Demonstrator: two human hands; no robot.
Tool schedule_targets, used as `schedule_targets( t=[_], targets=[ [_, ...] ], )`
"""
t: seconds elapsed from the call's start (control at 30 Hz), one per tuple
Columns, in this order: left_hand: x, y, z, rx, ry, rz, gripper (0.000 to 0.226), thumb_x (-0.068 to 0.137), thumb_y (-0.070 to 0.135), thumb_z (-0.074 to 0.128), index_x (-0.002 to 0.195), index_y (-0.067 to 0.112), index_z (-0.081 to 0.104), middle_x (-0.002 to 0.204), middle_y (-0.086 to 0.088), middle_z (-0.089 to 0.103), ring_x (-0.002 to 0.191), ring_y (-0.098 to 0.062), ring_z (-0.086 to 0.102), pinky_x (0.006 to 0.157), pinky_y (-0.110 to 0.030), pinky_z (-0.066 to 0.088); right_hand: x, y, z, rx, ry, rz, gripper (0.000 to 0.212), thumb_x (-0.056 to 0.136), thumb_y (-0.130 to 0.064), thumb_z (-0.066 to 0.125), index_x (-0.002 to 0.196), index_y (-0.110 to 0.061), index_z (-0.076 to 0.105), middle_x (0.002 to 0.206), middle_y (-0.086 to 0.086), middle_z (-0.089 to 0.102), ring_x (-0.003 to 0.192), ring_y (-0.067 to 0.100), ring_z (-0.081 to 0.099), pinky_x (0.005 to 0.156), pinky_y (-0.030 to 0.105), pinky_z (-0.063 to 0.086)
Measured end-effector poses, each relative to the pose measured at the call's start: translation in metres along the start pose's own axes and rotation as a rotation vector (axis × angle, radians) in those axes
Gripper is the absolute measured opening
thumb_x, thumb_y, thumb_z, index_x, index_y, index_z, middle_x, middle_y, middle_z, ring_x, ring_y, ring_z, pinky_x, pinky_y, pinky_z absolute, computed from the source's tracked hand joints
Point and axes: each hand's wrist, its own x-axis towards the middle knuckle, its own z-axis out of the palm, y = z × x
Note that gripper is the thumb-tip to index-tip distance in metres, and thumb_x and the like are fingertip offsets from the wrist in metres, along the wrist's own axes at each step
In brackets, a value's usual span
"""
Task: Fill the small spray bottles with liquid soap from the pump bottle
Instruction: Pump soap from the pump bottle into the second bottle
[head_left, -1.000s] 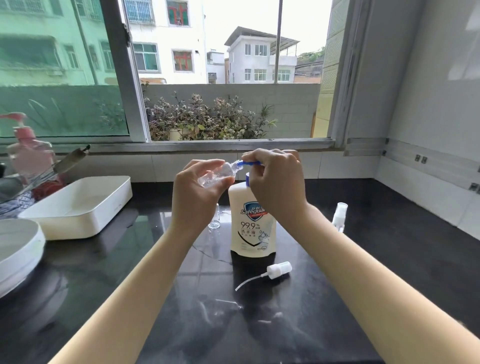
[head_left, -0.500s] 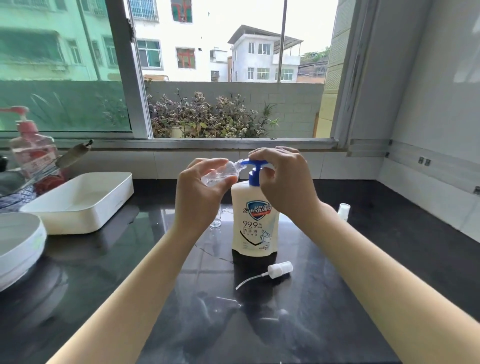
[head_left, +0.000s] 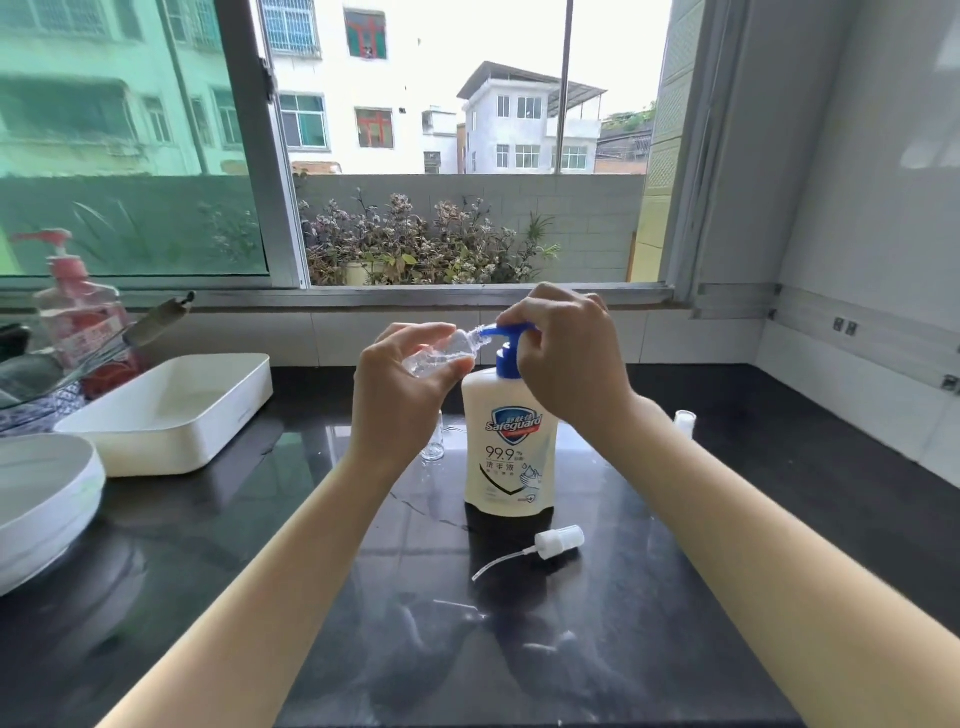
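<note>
Black polished stone formed the surface (head_left: 727, 597), seen from the head view. A cream plastic pump bottle (head_left: 509, 457) with a blue-and-white shield label stood upright near the middle of the surface, closer to its far edge. The right hand (head_left: 566, 358) lay on top of the blue pump head (head_left: 511, 332), its fingers curled over it. The left hand (head_left: 400, 395) gripped a small clear plastic spray bottle (head_left: 441, 354) between thumb and fingers. This bottle was uncapped and tilted, with its open neck touching the tip of the pump spout. How much liquid it held could not be told.

A white spray cap with a thin dip tube (head_left: 558, 540) lay on its side just in front of the pump bottle. A second small clear bottle (head_left: 432, 444) stood behind the left wrist, partly hidden by it. A small white-capped bottle (head_left: 684, 420) stood behind the right forearm, toward the right edge.

Toward the left edge sat a white rectangular tray (head_left: 171, 447), with a white round dish (head_left: 47, 499) nearer the front. A pink pump dispenser (head_left: 78, 312) stood at the far left corner.
</note>
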Motion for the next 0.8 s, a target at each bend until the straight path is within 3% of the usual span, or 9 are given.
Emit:
schedule_targets(
  t=[0.1,0.27,0.4,0.53,0.67,0.8],
  targets=[
    [0.006,0.005,0.0,0.005,0.003,0.005,0.037,0.071,0.021,0.078,0.105,0.013,0.068,0.103,0.003,0.067,0.092,-0.009,0.062,0.079,-0.001,0.043,0.018,-0.004,-0.007,-0.041,-0.045,-0.022,0.029,0.081,-0.003,0.048,0.076,-0.014,0.074,0.08,0.0,0.07,0.068,0.016,0.058,0.083,0.038,0.048],
    [0.003,-0.001,0.003,-0.01,0.012,-0.006,0.035,0.07,0.022,0.079,0.103,0.017,0.069,0.101,0.004,0.068,0.091,-0.008,0.062,0.078,-0.004,0.045,0.005,0.001,0.005,-0.094,0.064,-0.006,0.027,0.079,-0.001,0.049,0.072,-0.014,0.071,0.078,-0.002,0.07,0.066,0.017,0.049,0.073,0.028,0.039],
    [-0.003,-0.006,0.004,-0.02,-0.008,-0.025,0.036,0.069,0.021,0.079,0.103,0.015,0.069,0.102,0.002,0.068,0.091,-0.008,0.063,0.077,-0.003,0.045,-0.007,0.0,0.013,-0.085,0.101,0.008,0.021,0.078,0.002,0.052,0.073,-0.009,0.07,0.078,0.002,0.069,0.071,0.02,0.057,0.075,0.031,0.041],
    [0.002,0.001,0.001,-0.006,0.002,-0.013,0.037,0.069,0.022,0.079,0.104,0.014,0.069,0.102,0.001,0.069,0.089,-0.008,0.063,0.076,-0.002,0.045,0.005,-0.003,0.001,-0.054,0.03,-0.01,0.027,0.077,0.002,0.048,0.071,-0.01,0.071,0.077,0.002,0.069,0.064,0.016,0.05,0.072,0.029,0.042],
    [0.008,0.005,0.001,-0.009,0.002,-0.002,0.037,0.069,0.021,0.079,0.104,0.014,0.069,0.101,0.003,0.069,0.089,-0.007,0.062,0.076,-0.001,0.044,0.028,-0.003,-0.006,-0.133,-0.065,0.001,0.031,0.076,-0.005,0.044,0.066,-0.014,0.071,0.072,0.003,0.07,0.067,0.023,0.06,0.068,0.033,0.051],
    [0.002,-0.002,0.004,-0.016,0.008,-0.024,0.036,0.068,0.021,0.08,0.103,0.015,0.069,0.1,0.004,0.068,0.088,-0.006,0.062,0.076,-0.001,0.044,0.006,-0.002,0.008,-0.101,0.094,0.004,0.026,0.074,0.0,0.048,0.066,-0.011,0.07,0.073,0.002,0.07,0.064,0.022,0.057,0.07,0.026,0.038]
  ],
)
